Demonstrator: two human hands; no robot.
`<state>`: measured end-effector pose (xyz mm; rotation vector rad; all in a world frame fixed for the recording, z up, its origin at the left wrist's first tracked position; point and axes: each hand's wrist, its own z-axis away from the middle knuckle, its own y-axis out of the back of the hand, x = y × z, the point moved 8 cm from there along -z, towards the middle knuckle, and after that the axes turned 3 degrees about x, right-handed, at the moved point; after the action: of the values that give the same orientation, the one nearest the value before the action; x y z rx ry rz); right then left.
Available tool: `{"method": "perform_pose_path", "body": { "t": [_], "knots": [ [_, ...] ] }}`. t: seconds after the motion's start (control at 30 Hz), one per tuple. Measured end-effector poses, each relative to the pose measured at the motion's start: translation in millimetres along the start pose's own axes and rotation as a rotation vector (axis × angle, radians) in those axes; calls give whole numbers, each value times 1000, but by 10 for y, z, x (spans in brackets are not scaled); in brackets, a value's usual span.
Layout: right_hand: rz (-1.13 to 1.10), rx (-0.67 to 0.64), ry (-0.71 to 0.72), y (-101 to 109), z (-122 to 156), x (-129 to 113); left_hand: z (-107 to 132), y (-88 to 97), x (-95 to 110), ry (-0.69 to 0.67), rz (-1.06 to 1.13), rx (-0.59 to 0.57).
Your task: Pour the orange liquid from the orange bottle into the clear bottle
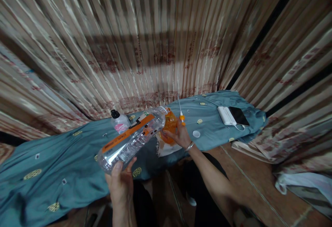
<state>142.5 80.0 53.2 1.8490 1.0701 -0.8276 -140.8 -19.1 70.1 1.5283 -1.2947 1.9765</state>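
My left hand grips the base of a large clear plastic bottle with an orange and black label. The bottle is tilted on its side, its open mouth against an orange container. My right hand is wrapped round that orange container, which stands on the teal cloth. A white bottle cap lies on the cloth just right of my right hand. A thin white tube with an orange fitting rises behind the container.
A small white bottle with a black cap stands behind the clear bottle. A white power bank and a dark phone lie at the cloth's right end. Striped curtains hang behind. White fabric lies at lower right.
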Motion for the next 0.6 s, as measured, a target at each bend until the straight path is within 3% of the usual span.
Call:
{"method": "perform_pose_path", "body": {
  "t": [0.27, 0.6],
  "knots": [
    [9, -21, 22, -1, -42, -28, -62, -26, 7, 1, 20, 14],
    [0, -10, -2, -32, -31, 124, -144, -18, -47, 41, 60, 45]
  ]
}}
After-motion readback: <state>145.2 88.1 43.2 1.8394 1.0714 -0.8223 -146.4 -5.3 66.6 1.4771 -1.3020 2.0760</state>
